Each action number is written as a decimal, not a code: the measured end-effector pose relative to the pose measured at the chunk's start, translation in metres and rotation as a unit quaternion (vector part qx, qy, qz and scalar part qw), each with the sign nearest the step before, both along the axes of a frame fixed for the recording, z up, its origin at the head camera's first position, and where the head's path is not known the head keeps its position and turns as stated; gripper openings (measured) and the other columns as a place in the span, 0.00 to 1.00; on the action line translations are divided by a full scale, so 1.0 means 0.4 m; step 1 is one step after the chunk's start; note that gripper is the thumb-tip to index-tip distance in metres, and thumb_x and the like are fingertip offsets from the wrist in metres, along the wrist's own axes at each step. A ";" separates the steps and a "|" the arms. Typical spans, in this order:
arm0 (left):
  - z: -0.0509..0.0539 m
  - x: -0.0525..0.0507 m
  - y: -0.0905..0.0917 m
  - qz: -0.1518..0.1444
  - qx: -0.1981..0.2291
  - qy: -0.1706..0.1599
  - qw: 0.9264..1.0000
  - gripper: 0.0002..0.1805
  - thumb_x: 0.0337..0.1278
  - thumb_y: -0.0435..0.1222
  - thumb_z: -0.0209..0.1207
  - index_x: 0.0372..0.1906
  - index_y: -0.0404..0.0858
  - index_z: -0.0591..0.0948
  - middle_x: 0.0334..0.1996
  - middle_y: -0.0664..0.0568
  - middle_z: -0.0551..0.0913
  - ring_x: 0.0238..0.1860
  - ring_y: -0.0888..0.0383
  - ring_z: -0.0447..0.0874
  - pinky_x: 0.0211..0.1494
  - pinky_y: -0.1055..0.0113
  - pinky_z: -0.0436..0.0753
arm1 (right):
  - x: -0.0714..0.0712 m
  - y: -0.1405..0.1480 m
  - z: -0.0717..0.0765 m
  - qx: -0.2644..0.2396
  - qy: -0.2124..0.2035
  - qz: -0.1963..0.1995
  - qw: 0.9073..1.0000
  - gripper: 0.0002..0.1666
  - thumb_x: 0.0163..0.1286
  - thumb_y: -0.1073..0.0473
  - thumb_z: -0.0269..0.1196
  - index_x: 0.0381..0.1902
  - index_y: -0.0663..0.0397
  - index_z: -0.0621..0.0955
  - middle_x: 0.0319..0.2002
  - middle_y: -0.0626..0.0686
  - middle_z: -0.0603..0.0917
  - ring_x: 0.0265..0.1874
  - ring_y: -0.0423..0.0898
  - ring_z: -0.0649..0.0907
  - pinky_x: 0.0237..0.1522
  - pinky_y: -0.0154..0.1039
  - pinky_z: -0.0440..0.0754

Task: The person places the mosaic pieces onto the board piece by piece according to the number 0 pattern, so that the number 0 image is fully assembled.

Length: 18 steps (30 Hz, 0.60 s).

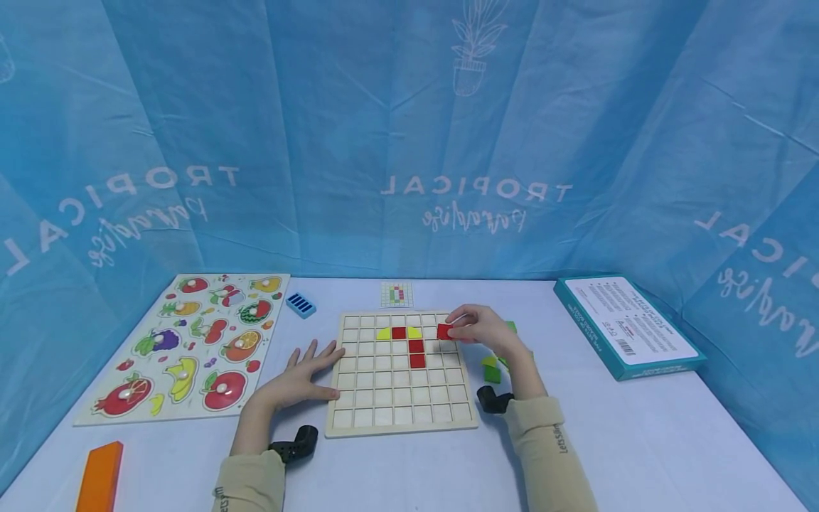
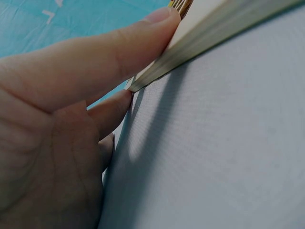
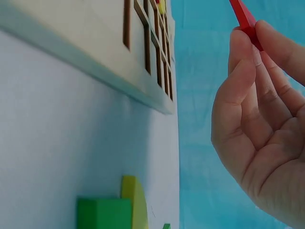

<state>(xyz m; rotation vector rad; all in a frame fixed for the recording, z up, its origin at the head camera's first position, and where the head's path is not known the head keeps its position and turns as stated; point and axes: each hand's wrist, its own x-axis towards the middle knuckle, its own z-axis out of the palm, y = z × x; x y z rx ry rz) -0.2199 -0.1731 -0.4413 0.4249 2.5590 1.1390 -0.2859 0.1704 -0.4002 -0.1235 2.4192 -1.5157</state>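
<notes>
A wooden grid board (image 1: pixel 384 400) lies on the table, with red squares (image 1: pixel 417 360) and yellow rounded pieces (image 1: pixel 383 334) set in some cells near its far side. My right hand (image 1: pixel 484 331) pinches a red tile (image 1: pixel 445 331) between thumb and fingertips over the board's far right part; in the right wrist view the red tile (image 3: pixel 245 21) is held above the board. My left hand (image 1: pixel 297 377) touches the board's left edge with thumb and fingertips, the fingers fairly straight and spread. Green blocks (image 1: pixel 491 374) lie right of the board, partly hidden by my right arm.
A small pattern card (image 1: pixel 397 294) lies behind the board, near a blue slotted piece (image 1: pixel 301 305). At left are a fruit puzzle board (image 1: pixel 192 355) and an orange block (image 1: pixel 99 476). A teal box (image 1: pixel 630 327) sits at the right. A blue curtain (image 1: pixel 409 128) hangs behind.
</notes>
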 end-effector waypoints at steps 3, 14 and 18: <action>-0.001 0.000 0.000 0.000 -0.002 0.001 1.000 0.48 0.41 0.47 0.67 0.69 0.36 0.60 0.71 0.39 0.48 0.71 0.38 0.26 0.69 0.43 0.25 | 0.006 -0.014 -0.001 -0.001 0.005 0.015 1.000 0.12 0.58 0.63 0.65 0.41 0.57 0.80 0.37 0.54 0.81 0.37 0.47 0.81 0.42 0.41 0.83; -0.002 -0.002 -0.001 0.003 -0.009 -0.001 1.000 0.48 0.42 0.47 0.66 0.69 0.36 0.60 0.71 0.39 0.48 0.71 0.38 0.26 0.69 0.43 0.25 | 0.025 -0.063 -0.013 0.007 0.009 0.068 0.998 0.08 0.58 0.64 0.64 0.37 0.58 0.81 0.32 0.53 0.79 0.31 0.46 0.79 0.35 0.38 0.82; 0.000 -0.001 -0.002 0.000 -0.005 0.003 1.000 0.48 0.41 0.47 0.67 0.69 0.36 0.60 0.71 0.38 0.47 0.71 0.38 0.26 0.68 0.43 0.25 | 0.032 -0.074 -0.015 0.019 0.009 0.085 0.996 0.07 0.59 0.63 0.63 0.36 0.60 0.81 0.31 0.52 0.79 0.28 0.45 0.80 0.34 0.39 0.82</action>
